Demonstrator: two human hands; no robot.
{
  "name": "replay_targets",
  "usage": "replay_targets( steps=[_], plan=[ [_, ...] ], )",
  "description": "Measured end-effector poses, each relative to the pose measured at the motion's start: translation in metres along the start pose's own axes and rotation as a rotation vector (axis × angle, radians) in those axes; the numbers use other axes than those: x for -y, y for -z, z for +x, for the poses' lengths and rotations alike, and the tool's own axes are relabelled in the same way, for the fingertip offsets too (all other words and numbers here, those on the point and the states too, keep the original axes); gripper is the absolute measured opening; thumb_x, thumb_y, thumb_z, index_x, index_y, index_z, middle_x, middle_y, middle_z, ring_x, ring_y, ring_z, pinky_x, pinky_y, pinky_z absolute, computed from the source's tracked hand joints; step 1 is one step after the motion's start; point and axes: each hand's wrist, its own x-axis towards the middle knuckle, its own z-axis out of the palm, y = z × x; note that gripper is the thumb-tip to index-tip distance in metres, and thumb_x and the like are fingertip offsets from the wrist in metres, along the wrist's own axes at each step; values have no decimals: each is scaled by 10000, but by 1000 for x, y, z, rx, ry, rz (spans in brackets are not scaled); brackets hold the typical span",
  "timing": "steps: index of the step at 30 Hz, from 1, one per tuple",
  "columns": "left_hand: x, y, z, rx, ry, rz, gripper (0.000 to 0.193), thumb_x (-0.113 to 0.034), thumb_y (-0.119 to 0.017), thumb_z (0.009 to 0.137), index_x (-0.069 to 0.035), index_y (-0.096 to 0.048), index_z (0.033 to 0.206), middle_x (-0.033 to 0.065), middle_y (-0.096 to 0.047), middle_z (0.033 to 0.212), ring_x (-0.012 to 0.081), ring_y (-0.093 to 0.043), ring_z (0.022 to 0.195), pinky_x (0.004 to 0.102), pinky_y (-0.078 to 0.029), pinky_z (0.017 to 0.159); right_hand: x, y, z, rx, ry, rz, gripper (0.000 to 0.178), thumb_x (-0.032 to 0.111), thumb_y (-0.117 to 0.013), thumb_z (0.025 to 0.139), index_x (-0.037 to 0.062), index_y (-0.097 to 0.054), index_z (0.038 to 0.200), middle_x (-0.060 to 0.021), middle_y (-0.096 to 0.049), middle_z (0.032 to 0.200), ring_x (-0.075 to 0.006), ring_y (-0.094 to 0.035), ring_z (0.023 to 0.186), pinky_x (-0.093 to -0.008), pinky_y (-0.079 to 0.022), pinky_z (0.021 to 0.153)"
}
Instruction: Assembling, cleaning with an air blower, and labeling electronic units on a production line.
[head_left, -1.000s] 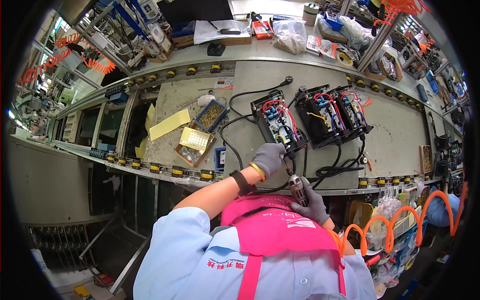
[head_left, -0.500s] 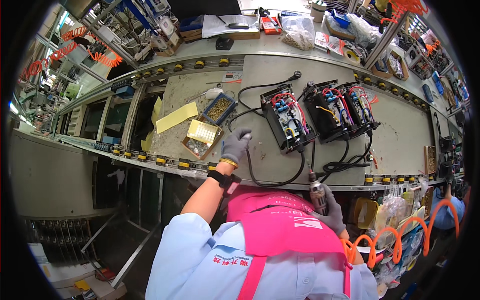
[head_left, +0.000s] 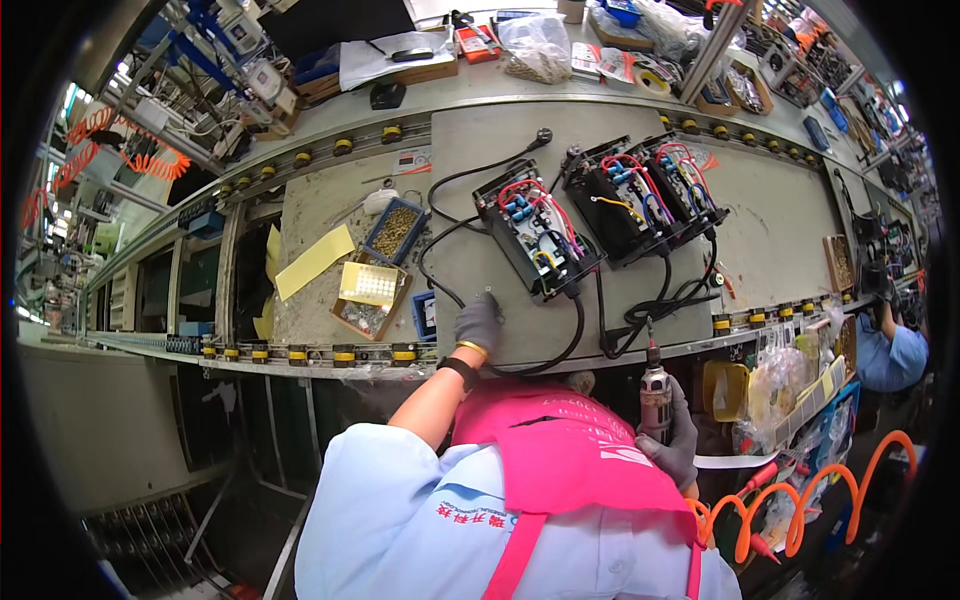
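Note:
My left hand (head_left: 479, 321), in a grey glove, is low over the grey board (head_left: 640, 295) near its front edge. Its fingers are bunched together, and what they hold is hidden. A black power cable (head_left: 432, 277) passes under that hand. Just beyond the fingertips is a tiny metal piece (head_left: 488, 289). My gloved right hand (head_left: 681, 440) is wrapped round a power screwdriver (head_left: 655, 395), bit pointing up and away, in front of the bench edge. Three open black housings with coloured wires stand on the board: a left one (head_left: 540, 235), a middle one (head_left: 612, 215) and a right one (head_left: 692, 195).
Left of the board lie a blue tray of small brass parts (head_left: 395, 230), a cardboard box (head_left: 378, 325), a small blue box (head_left: 425, 318) and yellow paper (head_left: 315, 262). Roller tracks (head_left: 343, 356) edge the bench. An orange coiled hose (head_left: 795, 500) hangs by my right arm. Another person (head_left: 893, 355) is at far right.
The whole view has shifted. My left hand has drawn back toward the front edge and right over the board, exposing the small blue box. The screwdriver has moved right, away from the cables.

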Motion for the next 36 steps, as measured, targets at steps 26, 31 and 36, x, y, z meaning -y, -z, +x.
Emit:
replay_targets(
  steps=[26, 31, 36],
  plan=[
    [-213, 73, -97, 446, 159, -1534, 308, -324, -549, 956, -22, -612, 960, 4, -554, 623, 79, -514, 464, 221, -431, 382, 18, 80, 28, 400, 186, -389, 951, 201, -809, 701, -4, -254, 1446, -188, -586, 1216, -221, -588, 1113, -294, -424, 947],
    [-234, 65, -104, 406, 121, -1604, 328, -341, -550, 953, -19, -599, 917, 6, -540, 599, 83, -469, 421, 214, -404, 380, 19, 99, 33, 439, 191, -392, 952, 209, -809, 699, 20, -255, 1451, -183, -598, 1197, -229, -600, 1102, -292, -432, 932],
    [-248, 61, -110, 367, 76, -1501, 302, -314, -555, 954, -17, -597, 914, 12, -545, 586, 89, -489, 428, 208, -402, 389, 18, 118, 34, 458, 207, -410, 953, 218, -808, 697, 30, -258, 1452, -181, -601, 1195, -237, -601, 1103, -299, -435, 927]
  ],
)
